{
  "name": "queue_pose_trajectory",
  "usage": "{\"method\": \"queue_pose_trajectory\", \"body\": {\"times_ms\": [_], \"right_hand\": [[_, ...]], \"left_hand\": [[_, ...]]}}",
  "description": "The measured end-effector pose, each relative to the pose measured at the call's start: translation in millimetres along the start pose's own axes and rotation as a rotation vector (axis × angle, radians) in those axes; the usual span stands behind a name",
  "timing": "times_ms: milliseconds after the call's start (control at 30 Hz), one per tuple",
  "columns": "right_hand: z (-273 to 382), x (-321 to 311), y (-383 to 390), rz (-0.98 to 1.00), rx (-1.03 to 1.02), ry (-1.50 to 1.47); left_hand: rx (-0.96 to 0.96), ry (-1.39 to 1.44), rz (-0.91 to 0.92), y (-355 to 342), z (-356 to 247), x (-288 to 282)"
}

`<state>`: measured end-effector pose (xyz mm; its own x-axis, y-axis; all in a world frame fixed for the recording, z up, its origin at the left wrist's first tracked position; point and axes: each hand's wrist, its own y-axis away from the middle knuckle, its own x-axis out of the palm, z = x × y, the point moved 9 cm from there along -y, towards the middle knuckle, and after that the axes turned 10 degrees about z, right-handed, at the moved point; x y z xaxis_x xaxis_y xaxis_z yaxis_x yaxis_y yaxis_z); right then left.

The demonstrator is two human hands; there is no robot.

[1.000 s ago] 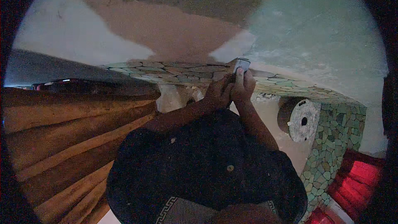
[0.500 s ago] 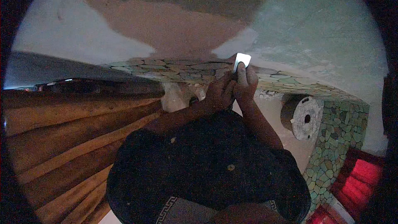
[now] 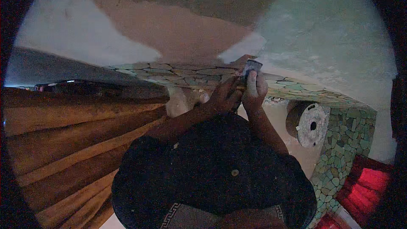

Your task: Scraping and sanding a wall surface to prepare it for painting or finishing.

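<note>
Pale wall [image 3: 322, 34] is filling the upper view, a brownish, dark patch [image 3: 186, 32] spreading across its middle, while stone-patterned facing [image 3: 182, 74] is running below. Brown draped cloth [image 3: 72, 148] is hanging at left; a round, pale-faced reel [image 3: 306, 123] and red material [image 3: 369, 180] are sitting at right, well apart from the hands. Nothing is visibly blocking them. The right hand [image 3: 255, 93] is gripping a small flat tool [image 3: 255, 64] before the facing, one digit lying along its face. The left hand [image 3: 224, 95] is curling just beside; whether it is grasping anything, I cannot tell.
</note>
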<state>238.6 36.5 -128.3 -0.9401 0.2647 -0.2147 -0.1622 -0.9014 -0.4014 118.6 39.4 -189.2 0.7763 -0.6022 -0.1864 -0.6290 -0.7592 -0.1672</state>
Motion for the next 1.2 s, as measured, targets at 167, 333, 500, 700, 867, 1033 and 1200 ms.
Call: {"method": "queue_pose_trajectory", "body": {"times_ms": [167, 333, 500, 700, 867, 1033, 1200], "right_hand": [[24.4, -8.8, -4.1, 0.012, -0.007, -0.191], [33.9, -6.1, -13.8, 0.021, 0.057, -0.124], [46.6, -10.1, -12.8, -0.108, -0.051, 0.077], [16.9, -6.5, -2.0, 0.028, 0.199, -0.328], [-11.1, -7.1, 19.6, -0.001, 0.239, -0.338], [5.7, 6.1, 38.7, -0.118, -0.427, 0.757], [-58.1, 7.4, 28.0, 0.077, 0.11, 0.198]], "left_hand": [[0.113, -0.176, -0.041, -3.8, -4.1, 0.5], [0.042, 0.228, -0.048, -7.6, 2.7, 3.8], [0.043, 0.422, 0.164, -5.3, -13.4, 24.7], [0.078, 0.288, 0.104, -9.9, -38.5, 15.7], [-0.271, 0.109, 0.094, -9.8, -36.5, 10.0], [-0.349, -0.176, 0.096, -10.3, -17.6, 15.2], [0.044, -0.431, -0.134, -18.5, -6.7, 13.4]]}}
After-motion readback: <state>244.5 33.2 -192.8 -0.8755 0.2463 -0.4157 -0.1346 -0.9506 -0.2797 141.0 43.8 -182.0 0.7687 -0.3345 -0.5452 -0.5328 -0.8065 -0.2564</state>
